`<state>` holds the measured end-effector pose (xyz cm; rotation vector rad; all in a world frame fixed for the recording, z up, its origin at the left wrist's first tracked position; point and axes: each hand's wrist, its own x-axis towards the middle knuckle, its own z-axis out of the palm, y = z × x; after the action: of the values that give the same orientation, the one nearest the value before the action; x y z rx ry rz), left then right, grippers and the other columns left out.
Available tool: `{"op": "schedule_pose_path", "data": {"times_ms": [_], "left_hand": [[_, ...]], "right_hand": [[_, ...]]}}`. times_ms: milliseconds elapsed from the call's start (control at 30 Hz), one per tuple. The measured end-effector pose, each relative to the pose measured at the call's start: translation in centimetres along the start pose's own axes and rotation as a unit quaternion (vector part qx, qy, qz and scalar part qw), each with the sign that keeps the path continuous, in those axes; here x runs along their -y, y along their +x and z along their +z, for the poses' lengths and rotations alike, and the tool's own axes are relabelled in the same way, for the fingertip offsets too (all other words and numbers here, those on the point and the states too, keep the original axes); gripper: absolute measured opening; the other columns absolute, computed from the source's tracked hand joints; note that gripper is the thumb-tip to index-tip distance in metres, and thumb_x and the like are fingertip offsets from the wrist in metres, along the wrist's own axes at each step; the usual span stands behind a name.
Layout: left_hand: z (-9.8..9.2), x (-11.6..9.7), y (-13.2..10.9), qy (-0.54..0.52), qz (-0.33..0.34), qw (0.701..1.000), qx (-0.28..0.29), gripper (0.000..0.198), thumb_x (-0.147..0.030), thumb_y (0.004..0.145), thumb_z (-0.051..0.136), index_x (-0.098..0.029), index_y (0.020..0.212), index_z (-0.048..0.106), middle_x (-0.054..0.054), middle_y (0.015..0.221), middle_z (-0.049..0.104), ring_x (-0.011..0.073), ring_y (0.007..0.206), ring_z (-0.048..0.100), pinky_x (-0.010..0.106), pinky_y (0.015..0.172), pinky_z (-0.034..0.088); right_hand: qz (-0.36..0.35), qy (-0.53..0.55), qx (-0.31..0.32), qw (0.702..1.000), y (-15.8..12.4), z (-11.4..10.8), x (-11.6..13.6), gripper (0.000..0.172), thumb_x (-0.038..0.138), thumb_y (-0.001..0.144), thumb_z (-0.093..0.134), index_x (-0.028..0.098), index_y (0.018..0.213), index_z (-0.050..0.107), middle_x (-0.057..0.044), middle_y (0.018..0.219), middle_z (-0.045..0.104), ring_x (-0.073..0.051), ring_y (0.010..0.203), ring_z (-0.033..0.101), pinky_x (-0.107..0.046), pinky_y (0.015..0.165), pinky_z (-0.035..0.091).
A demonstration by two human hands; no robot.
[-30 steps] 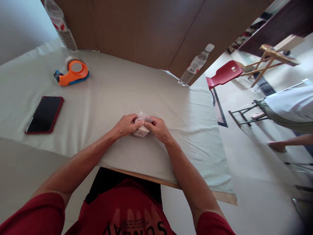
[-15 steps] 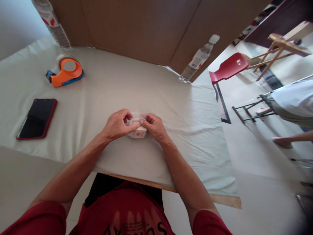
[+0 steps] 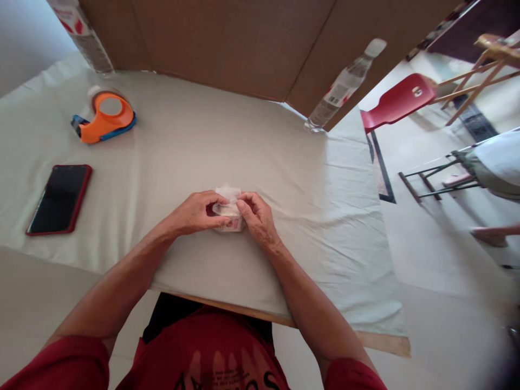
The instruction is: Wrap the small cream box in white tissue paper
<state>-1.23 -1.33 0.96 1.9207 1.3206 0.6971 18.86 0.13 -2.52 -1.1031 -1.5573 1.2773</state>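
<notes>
A small white box (image 3: 234,224) with reddish print stands on the cloth near the table's front edge, between my two hands. Thin whitish sheet material (image 3: 228,193) sticks up from its top; whether it is tissue or plastic film I cannot tell. My left hand (image 3: 202,211) curls round the box's left side, thumb along the near face and fingers behind. At the right top corner, my right hand (image 3: 257,216) is closed, its thumb and forefinger pinching at the edge of the sheet. The fingers hide part of the box.
An orange and blue tape dispenser (image 3: 109,116) and a red-cased phone (image 3: 59,199) lie to the left. Plastic bottles, one left (image 3: 87,46) and one right (image 3: 343,89), stand against a brown cardboard panel (image 3: 227,49). Beyond the right edge are a red chair (image 3: 400,103) and a seated person.
The clear-looking sheet over the box now stands up whiter and bunched behind it. My left fingers have closed in round the box, and my right hand has shifted slightly. The view has turned a little.
</notes>
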Motion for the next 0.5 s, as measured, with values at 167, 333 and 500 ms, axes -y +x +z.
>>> {"op": "schedule_pose_path", "data": {"times_ms": [167, 333, 500], "left_hand": [[0.13, 0.45, -0.04, -0.011, 0.03, 0.999, -0.002, 0.035, -0.043, 0.075, 0.072, -0.021, 0.102, 0.072, 0.006, 0.105, 0.071, 0.0169, 0.081, 0.064, 0.028, 0.071, 0.052], [0.33, 0.15, -0.12, -0.031, 0.032, 0.999, -0.005, 0.033, -0.037, 0.075, 0.072, -0.02, 0.103, 0.07, 0.007, 0.115, 0.071, 0.0187, 0.091, 0.066, 0.028, 0.074, 0.052], [0.25, -0.52, -0.21, -0.032, 0.012, 0.999, -0.001, 0.029, -0.034, 0.076, 0.071, -0.02, 0.101, 0.072, 0.003, 0.098, 0.074, 0.0149, 0.077, 0.062, 0.026, 0.07, 0.048]], "right_hand": [[-0.07, -0.075, 0.023, 0.994, -0.14, -0.29, 0.26, 0.039, 0.056, 0.096, 0.05, 0.023, 0.097, 0.07, -0.007, 0.117, 0.069, -0.022, 0.113, 0.063, -0.036, 0.101, 0.048], [-0.088, -0.122, 0.055, 0.987, 0.22, -0.36, 0.14, 0.05, 0.061, 0.099, 0.039, 0.025, 0.101, 0.074, -0.007, 0.116, 0.069, -0.024, 0.126, 0.056, -0.04, 0.111, 0.042], [-0.093, -0.163, 0.058, 0.981, 0.12, -0.23, 0.14, 0.057, 0.063, 0.1, 0.033, 0.025, 0.103, 0.074, -0.009, 0.126, 0.065, -0.025, 0.126, 0.056, -0.042, 0.111, 0.043]]}}
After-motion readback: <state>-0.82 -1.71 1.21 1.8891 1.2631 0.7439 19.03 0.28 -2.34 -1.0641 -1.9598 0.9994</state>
